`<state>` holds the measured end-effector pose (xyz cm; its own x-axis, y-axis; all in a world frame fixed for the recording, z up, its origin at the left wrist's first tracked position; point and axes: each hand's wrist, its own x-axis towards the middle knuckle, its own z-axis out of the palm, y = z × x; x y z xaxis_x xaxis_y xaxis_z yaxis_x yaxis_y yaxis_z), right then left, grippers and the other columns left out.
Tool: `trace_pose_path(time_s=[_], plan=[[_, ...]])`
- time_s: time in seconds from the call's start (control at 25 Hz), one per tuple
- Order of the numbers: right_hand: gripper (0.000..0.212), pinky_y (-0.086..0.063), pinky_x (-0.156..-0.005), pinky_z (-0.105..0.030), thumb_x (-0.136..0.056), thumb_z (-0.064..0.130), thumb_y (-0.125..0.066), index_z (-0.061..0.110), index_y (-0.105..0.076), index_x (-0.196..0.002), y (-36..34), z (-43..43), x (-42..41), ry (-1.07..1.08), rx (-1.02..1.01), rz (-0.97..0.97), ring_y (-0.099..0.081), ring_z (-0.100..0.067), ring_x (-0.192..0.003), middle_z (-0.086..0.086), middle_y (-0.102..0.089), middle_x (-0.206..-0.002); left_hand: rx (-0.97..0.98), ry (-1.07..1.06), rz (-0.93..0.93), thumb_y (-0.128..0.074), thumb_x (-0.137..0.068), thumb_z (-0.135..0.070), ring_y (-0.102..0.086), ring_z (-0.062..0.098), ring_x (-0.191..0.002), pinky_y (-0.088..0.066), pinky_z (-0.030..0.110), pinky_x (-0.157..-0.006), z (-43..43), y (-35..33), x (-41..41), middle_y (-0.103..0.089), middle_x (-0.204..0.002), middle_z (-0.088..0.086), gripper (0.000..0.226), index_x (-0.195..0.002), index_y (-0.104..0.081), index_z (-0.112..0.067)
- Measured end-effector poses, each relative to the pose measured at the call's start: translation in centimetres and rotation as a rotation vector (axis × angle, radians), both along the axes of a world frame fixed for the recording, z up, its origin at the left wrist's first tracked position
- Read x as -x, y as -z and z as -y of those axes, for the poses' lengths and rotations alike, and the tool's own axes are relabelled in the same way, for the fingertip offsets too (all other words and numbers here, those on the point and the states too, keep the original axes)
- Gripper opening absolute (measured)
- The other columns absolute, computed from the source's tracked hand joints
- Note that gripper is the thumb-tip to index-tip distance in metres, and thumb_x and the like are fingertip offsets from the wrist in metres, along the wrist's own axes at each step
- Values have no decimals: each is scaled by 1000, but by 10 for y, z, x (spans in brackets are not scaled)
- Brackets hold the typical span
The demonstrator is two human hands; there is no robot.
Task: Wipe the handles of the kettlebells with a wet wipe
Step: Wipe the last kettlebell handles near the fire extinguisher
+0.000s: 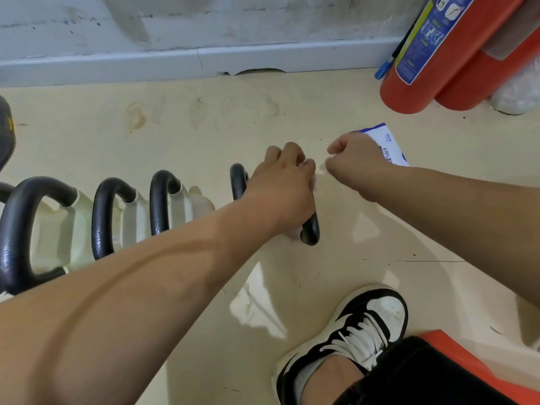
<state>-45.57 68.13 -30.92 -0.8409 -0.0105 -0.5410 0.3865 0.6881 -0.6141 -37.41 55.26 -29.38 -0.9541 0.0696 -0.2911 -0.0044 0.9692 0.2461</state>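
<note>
The left hand (pixel 282 185) is wrapped tight round the black handle (pixel 311 232) of a kettlebell, and its fingers curl over the top. A small bit of the white wet wipe (pixel 314 182) peeks out from under this hand, pressed on the handle. The right hand (pixel 355 159) is just beside it, up off the floor (pixel 204 127), with its fingers curled in like a fist. A pale scrap shows between the two hands, but I cannot tell if the right hand is holding it. This kettlebell is the last one on the right in a row of kettlebells (pixel 159 200). The row runs along the floor to the left edge. They all have black handles and pale bodies, and they stand close together. Just behind the right hand lies a white and blue pack of wipes (pixel 390 144), flat on the floor. In the far right corner, by the grey wall (pixel 204 21), lean two red fire extinguishers (pixel 423 62). Near the bottom edge is a black and white shoe (pixel 359 325) with white laces.
</note>
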Motion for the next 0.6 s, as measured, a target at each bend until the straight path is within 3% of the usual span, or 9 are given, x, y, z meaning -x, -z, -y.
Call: trace_pose_path(time_s=[0.08, 0.24, 0.36, 0.44, 0.52, 0.6], plan=[[27, -54, -64, -31, -82, 4, -53, 0, -67, -105, -7, 15, -4, 124, 166, 67, -70, -31, -78, -17, -72, -98, -12, -26, -22, -47, -94, -21, -36, 26, -122, -39, 34, -92, -3, 1, 5, -40, -138, 0, 33, -125, -57, -25], [22, -56, -70, -37, -80, 6, -46, 2, -63, -93, -10, 46, -22, 257, 313, 252, -63, -28, -72, -21, -69, -93, -424, -398, -133, -46, -92, -12, -44, 11, -122, -35, 22, -99, 4, 1, -34, -51, -135, -5, 39, -128, -61, -17], [18, -59, -64, -42, -87, 5, -41, 4, -58, -90, -12, 55, -13, 301, 399, 426, -60, -29, -55, -18, -59, -85, -531, -448, -182, -46, -93, -14, -40, -2, -123, -27, 0, -98, 3, -2, -56, -47, -139, -5, 42, -133, -58, -10], [13, -55, -53, -36, -93, 11, -41, 8, -52, -85, -12, 55, -12, 332, 456, 530, -56, -26, -41, -11, -52, -76, -563, -460, -136, -46, -95, -9, -36, 1, -131, -22, 0, -95, -2, -5, -55, -39, -152, -3, 45, -138, -55, -13], [16, -52, -56, -35, -94, 18, -44, 9, -53, -85, -7, 51, -12, 320, 493, 565, -55, -27, -51, -10, -55, -78, -566, -499, -137, -47, -95, -7, -33, 4, -138, -21, 6, -99, -3, -9, -53, -34, -158, -4, 47, -141, -53, -15], [15, -55, -59, -39, -92, 16, -46, 8, -59, -90, -10, 45, -20, 320, 520, 552, -56, -28, -63, -11, -62, -80, -588, -511, -145, -49, -96, -10, -30, 4, -142, -21, 3, -97, -1, -9, -60, -30, -160, -6, 50, -145, -50, -17]])
